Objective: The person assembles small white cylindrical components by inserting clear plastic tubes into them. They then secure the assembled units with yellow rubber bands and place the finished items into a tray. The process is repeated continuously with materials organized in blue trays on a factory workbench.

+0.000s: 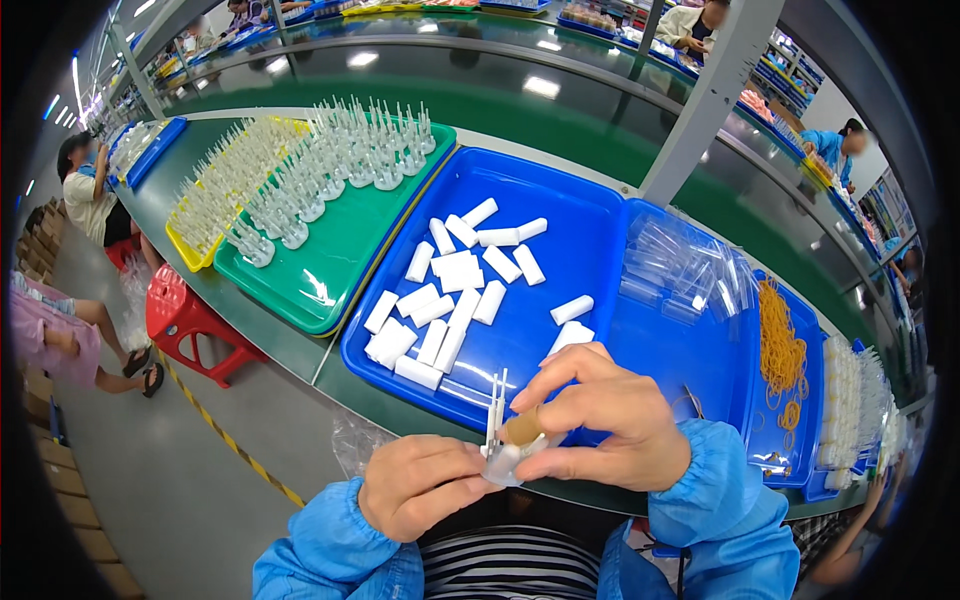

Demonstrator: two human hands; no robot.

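In front of my body, my left hand is closed on the edge of a small clear plastic piece with thin white rods, the rods standing upward. My right hand bends over the same piece from the other side, thumb and fingers closed on it. A tan, sleeve-like cover shows at one right fingertip. Whatever else lies between the right fingers is partly hidden. Just beyond my hands, a blue tray carries several loose white blocks.
To the left, a green tray and a yellow tray hold rows of similar rodded pieces. A blue tray with clear tubes and yellow rubber bands lie right. A metal post rises behind. A red stool stands left.
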